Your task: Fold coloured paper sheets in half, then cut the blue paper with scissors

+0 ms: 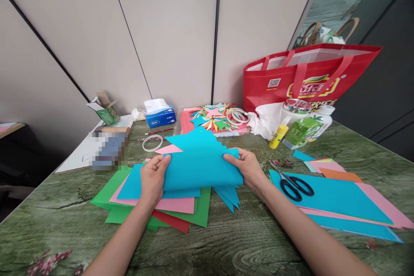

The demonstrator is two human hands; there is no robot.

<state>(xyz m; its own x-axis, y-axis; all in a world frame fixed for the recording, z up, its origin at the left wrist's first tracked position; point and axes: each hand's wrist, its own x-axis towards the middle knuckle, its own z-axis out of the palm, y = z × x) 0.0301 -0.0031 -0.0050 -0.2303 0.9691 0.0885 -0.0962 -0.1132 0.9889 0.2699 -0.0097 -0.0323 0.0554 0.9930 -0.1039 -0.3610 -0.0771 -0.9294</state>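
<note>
A sheet of blue paper (197, 170) is held up between my hands, its lower edge curving over. My left hand (152, 179) pinches its left end, thumb on top. At the right end my right hand (246, 166) grips it the same way, thumb over the front. Behind and above it show pointed blue paper pieces (194, 139), and more blue points hang out below at the right. Under the held sheet lies a stack of coloured paper, with green (202, 207), pink (177, 205) and red sheets (174, 223) showing. Fingers behind the sheet are hidden.
Scissors (296, 185) rest on blue and pink sheets (339, 198) at the right. Farther back stand a glue stick (278, 136), a green carton (299, 133), a red bag (268, 90) and a tissue box (160, 117). Tape rolls (152, 142) and paper stars (213, 113) lie on the table.
</note>
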